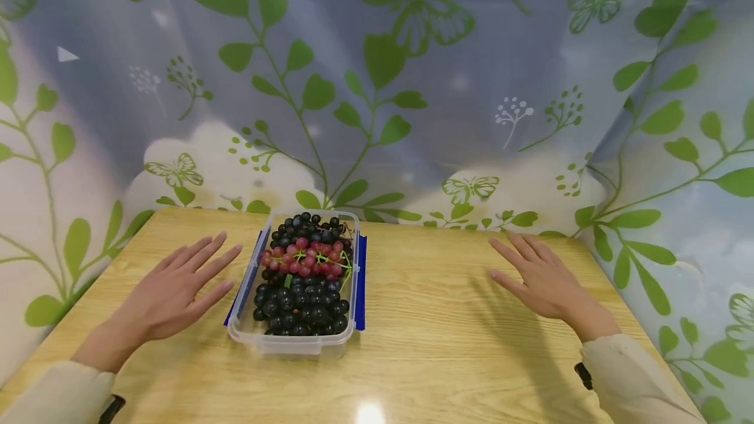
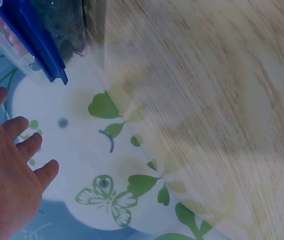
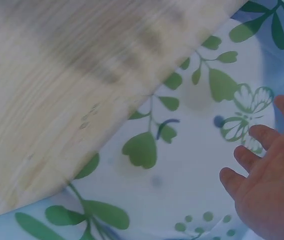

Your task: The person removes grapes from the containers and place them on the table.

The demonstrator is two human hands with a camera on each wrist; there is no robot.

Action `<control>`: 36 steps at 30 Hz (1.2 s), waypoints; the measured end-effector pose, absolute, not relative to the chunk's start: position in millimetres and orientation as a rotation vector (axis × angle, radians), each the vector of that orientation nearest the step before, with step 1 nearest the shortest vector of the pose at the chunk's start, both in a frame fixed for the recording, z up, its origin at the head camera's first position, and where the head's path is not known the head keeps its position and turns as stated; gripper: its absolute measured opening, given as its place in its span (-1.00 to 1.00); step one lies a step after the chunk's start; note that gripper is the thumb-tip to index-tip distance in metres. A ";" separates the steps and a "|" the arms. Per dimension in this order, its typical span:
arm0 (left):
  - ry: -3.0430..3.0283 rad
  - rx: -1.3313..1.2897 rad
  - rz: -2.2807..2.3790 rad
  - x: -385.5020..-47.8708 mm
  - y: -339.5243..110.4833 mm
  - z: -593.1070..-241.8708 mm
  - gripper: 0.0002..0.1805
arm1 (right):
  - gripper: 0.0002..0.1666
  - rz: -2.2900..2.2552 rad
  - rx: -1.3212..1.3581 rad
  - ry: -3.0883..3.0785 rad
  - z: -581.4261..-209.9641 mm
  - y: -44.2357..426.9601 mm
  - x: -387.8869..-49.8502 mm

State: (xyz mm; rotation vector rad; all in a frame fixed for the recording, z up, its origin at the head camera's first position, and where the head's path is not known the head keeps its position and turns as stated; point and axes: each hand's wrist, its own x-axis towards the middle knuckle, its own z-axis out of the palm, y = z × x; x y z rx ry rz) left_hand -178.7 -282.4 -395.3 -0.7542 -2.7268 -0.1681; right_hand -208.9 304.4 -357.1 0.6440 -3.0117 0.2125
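Observation:
A clear plastic container (image 1: 288, 345) stands on the table, left of centre, with blue side clips (image 1: 361, 286) folded outward. Inside it, a bunch of red grapes (image 1: 303, 258) lies across the middle, between dark grapes (image 1: 303, 306) at the near end and more at the far end. My left hand (image 1: 171, 290) hovers just left of the container, fingers straight and spread, holding nothing. In the left wrist view a blue clip (image 2: 34, 40) shows near that hand. Over the table's right side, apart from the container, my right hand (image 1: 542, 280) is stretched out and holds nothing.
The wooden table (image 1: 430, 319) ends at a cloth backdrop (image 1: 330, 162) printed with leaves and butterflies, which encloses the back and both sides. A bright light reflection lies near the table's front. The right hand casts a shadow on the wood.

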 end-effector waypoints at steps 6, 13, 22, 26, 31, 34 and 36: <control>-2.736 -0.756 -0.171 -184.0 -280.0 -394.2 -0.35 | -0.18 0.186 0.662 -3.007 -346.7 281.2 -225.8; -2.746 -0.766 -0.173 -189.2 -276.4 -394.8 -0.34 | -0.19 0.174 0.716 -3.003 -338.3 259.4 -239.2; -2.717 -0.796 -0.163 -191.4 -270.1 -394.4 -0.34 | -0.20 0.204 0.771 -2.978 -337.2 231.5 -249.0; -2.718 -0.792 -0.158 -191.2 -271.3 -395.4 -0.35 | -0.20 0.248 0.799 -2.976 -338.3 217.1 -253.5; -2.703 -0.825 -0.151 -192.1 -268.2 -393.7 -0.36 | -0.21 0.260 0.830 -2.980 -335.5 206.2 -257.5; -2.701 -0.840 -0.159 -192.2 -266.0 -393.8 -0.36 | -0.23 0.259 0.846 -2.985 -335.0 199.4 -260.0; -2.704 -0.845 -0.168 -191.8 -264.9 -394.1 -0.36 | -0.24 0.244 0.854 -2.992 -335.2 193.7 -262.6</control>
